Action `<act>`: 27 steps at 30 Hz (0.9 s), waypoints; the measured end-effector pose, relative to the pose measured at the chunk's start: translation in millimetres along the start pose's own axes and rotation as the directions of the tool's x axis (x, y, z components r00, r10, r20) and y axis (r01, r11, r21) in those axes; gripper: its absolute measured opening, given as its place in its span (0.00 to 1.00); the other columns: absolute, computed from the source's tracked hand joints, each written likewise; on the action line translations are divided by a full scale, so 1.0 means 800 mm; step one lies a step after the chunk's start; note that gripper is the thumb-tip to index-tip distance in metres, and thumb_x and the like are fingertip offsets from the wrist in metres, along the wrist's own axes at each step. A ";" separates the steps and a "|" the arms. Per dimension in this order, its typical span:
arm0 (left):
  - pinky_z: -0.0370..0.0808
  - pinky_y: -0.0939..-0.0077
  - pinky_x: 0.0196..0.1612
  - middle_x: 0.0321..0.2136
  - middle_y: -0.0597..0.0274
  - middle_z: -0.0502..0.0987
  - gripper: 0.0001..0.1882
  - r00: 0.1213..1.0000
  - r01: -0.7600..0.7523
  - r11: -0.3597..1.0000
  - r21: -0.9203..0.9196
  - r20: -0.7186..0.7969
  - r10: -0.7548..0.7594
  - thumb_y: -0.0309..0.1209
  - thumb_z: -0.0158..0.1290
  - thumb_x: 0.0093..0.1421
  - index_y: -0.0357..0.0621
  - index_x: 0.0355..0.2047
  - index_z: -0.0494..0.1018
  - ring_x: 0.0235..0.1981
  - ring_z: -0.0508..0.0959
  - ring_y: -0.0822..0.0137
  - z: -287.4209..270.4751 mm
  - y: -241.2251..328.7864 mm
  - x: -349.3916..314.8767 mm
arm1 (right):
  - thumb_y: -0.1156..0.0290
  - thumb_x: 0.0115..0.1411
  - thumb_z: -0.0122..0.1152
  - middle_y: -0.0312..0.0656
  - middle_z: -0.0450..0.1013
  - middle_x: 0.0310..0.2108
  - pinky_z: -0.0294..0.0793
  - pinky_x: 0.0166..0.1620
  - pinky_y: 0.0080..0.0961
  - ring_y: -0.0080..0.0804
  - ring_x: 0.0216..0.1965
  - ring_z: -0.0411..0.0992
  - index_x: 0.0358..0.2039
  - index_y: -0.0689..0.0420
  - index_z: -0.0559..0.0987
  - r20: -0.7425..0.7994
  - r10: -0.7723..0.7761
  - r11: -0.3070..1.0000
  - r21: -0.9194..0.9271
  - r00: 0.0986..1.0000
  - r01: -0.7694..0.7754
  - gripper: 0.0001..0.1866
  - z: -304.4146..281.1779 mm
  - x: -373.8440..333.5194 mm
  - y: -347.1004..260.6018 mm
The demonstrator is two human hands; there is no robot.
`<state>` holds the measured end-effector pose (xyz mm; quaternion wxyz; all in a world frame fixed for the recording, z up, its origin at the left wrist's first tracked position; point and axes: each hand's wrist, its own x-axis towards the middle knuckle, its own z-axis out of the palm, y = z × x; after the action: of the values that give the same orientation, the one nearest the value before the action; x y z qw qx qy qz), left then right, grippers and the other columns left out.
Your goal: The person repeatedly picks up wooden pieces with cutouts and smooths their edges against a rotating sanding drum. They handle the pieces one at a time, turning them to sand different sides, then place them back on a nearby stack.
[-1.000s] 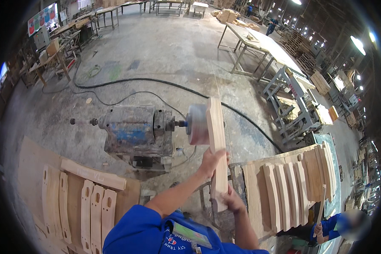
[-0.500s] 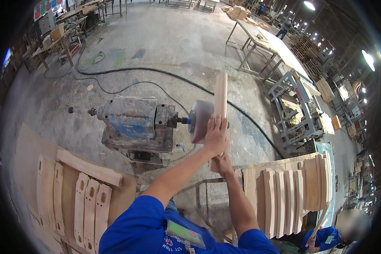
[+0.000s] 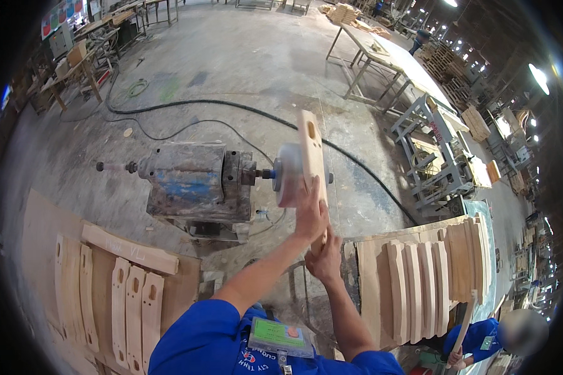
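Note:
A pale wooden slat (image 3: 313,150) with an oval slot near its far end stands lengthwise in front of me, against the right part of a blurred sanding drum (image 3: 289,172). My left hand (image 3: 311,215) grips the slat's middle, close to the drum, with fingers laid along the wood. Lower down, my right hand (image 3: 325,261) is closed around the slat's near end. The drum sits on the shaft of a worn grey and blue motor (image 3: 187,181) to its left. Where slat and drum meet is hidden behind the wood.
Slotted slats (image 3: 134,312) lie on a board at the left; more curved wooden pieces (image 3: 419,290) are lined up on the right. A co-worker in blue (image 3: 475,337) holds a wooden piece at lower right. Black cable (image 3: 231,106) crosses the floor; a long table (image 3: 394,59) stands beyond.
The slat has been turned, so its broad slotted face shows instead of its narrow side. Both hands have shifted their hold with it. The whole view has shifted slightly.

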<state>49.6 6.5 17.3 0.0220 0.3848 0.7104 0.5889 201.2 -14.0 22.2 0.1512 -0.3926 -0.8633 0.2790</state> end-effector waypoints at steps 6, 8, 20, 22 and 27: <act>0.44 0.33 0.78 0.74 0.18 0.46 0.40 0.996 -0.053 0.909 0.413 0.085 0.020 0.35 0.54 0.67 0.32 0.75 0.56 0.77 0.43 0.19 0.000 -0.034 0.019 | 0.74 0.51 0.69 0.62 0.65 0.50 0.78 0.49 0.55 0.65 0.49 0.72 0.79 0.50 0.50 -0.043 0.030 0.983 -0.178 0.999 -0.037 0.57 0.018 -0.026 -0.010; 0.42 0.32 0.78 0.75 0.18 0.44 0.37 0.989 -0.090 0.931 0.354 0.138 0.044 0.34 0.54 0.67 0.28 0.72 0.59 0.77 0.40 0.19 0.000 -0.030 -0.017 | 0.74 0.52 0.69 0.62 0.65 0.52 0.78 0.50 0.56 0.65 0.50 0.72 0.79 0.53 0.51 -0.037 0.111 0.973 -0.202 0.993 -0.116 0.56 0.021 -0.091 0.007; 0.46 0.39 0.80 0.80 0.39 0.45 0.32 0.961 -0.095 0.959 0.269 0.275 0.018 0.26 0.53 0.59 0.27 0.65 0.71 0.79 0.45 0.29 -0.011 0.008 -0.006 | 0.70 0.53 0.70 0.50 0.73 0.43 0.81 0.34 0.37 0.40 0.40 0.80 0.67 0.61 0.63 0.323 0.130 0.755 0.581 0.937 -0.305 0.42 -0.011 -0.135 0.035; 0.45 0.39 0.80 0.80 0.41 0.45 0.32 0.973 -0.102 0.950 0.296 0.227 0.034 0.25 0.54 0.59 0.28 0.65 0.71 0.79 0.45 0.29 -0.016 -0.001 -0.010 | 0.70 0.53 0.69 0.52 0.72 0.50 0.82 0.39 0.40 0.44 0.41 0.79 0.72 0.59 0.61 0.344 0.150 0.784 0.530 0.927 -0.324 0.45 -0.011 -0.132 0.035; 0.46 0.38 0.80 0.81 0.44 0.44 0.32 0.964 -0.040 0.973 0.227 0.265 -0.022 0.24 0.54 0.57 0.32 0.65 0.73 0.79 0.42 0.28 -0.019 0.009 -0.015 | 0.69 0.50 0.69 0.56 0.71 0.56 0.81 0.43 0.43 0.49 0.43 0.78 0.72 0.61 0.62 0.307 0.067 0.779 0.578 0.949 -0.242 0.48 0.012 -0.151 0.060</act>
<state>54.5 -13.1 22.9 0.0697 0.4637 0.7625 0.4458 303.2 -84.2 -19.4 0.1270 -0.3512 -0.7039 0.6042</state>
